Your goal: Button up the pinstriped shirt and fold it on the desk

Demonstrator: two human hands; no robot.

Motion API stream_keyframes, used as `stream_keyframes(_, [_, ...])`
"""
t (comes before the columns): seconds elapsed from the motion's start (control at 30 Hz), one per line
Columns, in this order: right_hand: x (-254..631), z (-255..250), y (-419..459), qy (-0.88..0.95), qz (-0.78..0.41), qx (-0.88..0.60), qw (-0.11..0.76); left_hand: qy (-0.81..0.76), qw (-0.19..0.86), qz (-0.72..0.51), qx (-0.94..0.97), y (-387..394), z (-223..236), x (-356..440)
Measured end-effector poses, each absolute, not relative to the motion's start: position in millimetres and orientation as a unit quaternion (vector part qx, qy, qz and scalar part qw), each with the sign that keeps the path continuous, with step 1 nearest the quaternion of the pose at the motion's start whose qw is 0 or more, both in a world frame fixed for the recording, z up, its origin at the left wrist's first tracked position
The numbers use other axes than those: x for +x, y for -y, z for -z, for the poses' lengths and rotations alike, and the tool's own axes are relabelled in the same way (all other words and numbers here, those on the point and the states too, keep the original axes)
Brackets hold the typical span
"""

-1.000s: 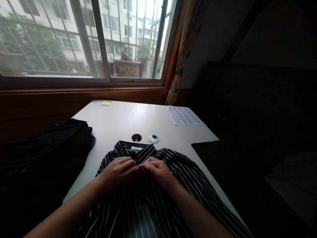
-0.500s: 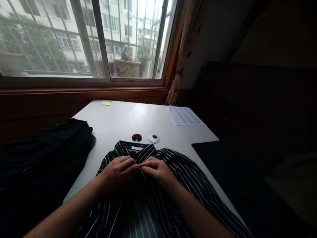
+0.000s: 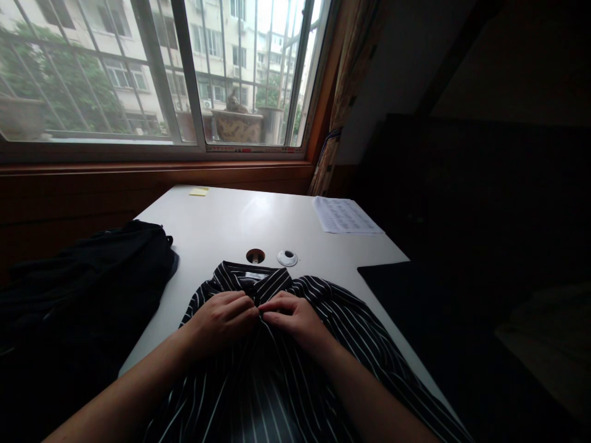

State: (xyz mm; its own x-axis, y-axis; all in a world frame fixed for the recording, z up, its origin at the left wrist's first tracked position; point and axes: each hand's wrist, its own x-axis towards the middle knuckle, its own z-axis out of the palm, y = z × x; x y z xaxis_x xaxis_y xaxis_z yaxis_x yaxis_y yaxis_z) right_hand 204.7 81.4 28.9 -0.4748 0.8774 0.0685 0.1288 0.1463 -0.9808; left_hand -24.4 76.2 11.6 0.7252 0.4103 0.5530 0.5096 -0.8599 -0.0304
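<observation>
A black shirt with thin white stripes (image 3: 351,326) lies flat on the white table (image 3: 221,224), its collar toward the window. My left hand (image 3: 220,320) and my right hand (image 3: 295,319) rest on the shirt just below the collar, fingertips meeting at the front opening. Both hands are closed in a pinch on the shirt's front edges. What sits between the fingertips is too small to make out.
A heap of black cloth (image 3: 83,289) covers the table's left side. A round cable hole (image 3: 255,255) and its loose white cap (image 3: 287,258) lie beyond the collar. A printed sheet (image 3: 344,215) and a yellow note (image 3: 198,192) lie farther back. Window and curtain stand behind.
Both hands stay at the same spot on the shirt front; only the fingers shift slightly.
</observation>
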Motion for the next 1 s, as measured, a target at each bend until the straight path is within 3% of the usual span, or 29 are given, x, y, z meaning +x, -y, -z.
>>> stream_keyframes(0.67, [204.0, -26.1, -79.7, 0.658, -0.540, -0.386, 0.354, 0.246, 0.103, 0.285, -0.921, -74.5, -17.8, -22.6])
stream_keyframes(1.0, [199.7, -14.4, -78.1, 0.766, -0.338, -0.371, 0.402, 0.244, 0.105, 0.273, -0.925, -76.2, -15.5, -23.2])
